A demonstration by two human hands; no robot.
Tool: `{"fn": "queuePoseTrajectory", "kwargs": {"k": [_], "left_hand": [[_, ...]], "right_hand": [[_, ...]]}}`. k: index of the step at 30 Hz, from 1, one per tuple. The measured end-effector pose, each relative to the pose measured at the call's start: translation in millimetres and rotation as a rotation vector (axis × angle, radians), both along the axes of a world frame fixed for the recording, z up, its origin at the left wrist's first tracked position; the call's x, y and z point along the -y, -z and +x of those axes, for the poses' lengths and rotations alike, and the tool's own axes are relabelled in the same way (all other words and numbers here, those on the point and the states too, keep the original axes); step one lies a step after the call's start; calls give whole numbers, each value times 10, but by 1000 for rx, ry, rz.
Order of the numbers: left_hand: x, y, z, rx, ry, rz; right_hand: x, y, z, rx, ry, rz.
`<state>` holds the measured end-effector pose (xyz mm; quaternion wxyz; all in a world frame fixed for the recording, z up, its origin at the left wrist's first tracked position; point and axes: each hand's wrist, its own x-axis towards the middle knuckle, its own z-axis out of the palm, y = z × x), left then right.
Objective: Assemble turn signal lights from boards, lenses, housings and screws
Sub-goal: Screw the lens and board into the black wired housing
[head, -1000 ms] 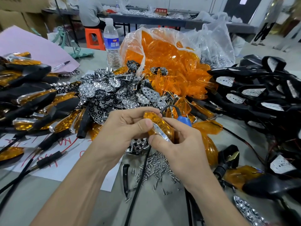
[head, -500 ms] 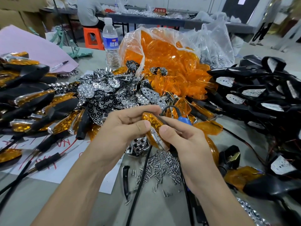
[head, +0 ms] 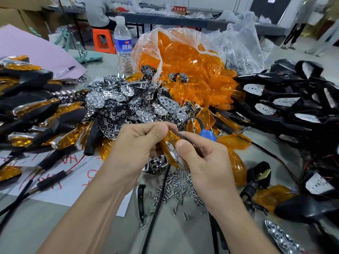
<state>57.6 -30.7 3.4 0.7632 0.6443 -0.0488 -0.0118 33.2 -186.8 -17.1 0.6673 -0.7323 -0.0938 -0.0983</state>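
Fingers of our L hand (head: 135, 143) and R hand (head: 201, 158) curl tight on one amber lens (head: 171, 143) w/ chrome rim, near loose screws (head: 179, 187) on table (head: 113, 233).

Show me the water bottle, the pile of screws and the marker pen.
water bottle (head: 124, 47), head view, on its blue label.
pile of screws (head: 181, 187), head view, middle of the heap.
marker pen (head: 65, 71), head view, middle of its barrel.
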Motion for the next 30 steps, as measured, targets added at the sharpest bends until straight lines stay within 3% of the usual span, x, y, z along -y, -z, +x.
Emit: {"fn": "queuePoseTrajectory", "kwargs": {"k": [5, 9, 15, 22, 28, 30], "left_hand": [[50, 87, -9, 21, -75, 22], [43, 111, -10, 65, -102, 106], [-56, 38, 11, 7, 174, -36], [27, 44, 9, 77, 71, -23], [5, 109, 21, 83, -56, 153], [39, 99, 15, 84, -72, 170]], "right_hand": [[9, 34, 5, -15, 5, -105], [-13, 2, 16, -54, -47, -7], [-14, -51, 5, -149, -90, 206], [0, -67, 32, -160, -70, 185], [26, -60, 21, -271, -195, 6], [52, -60, 44, -273, -199, 48]]}}
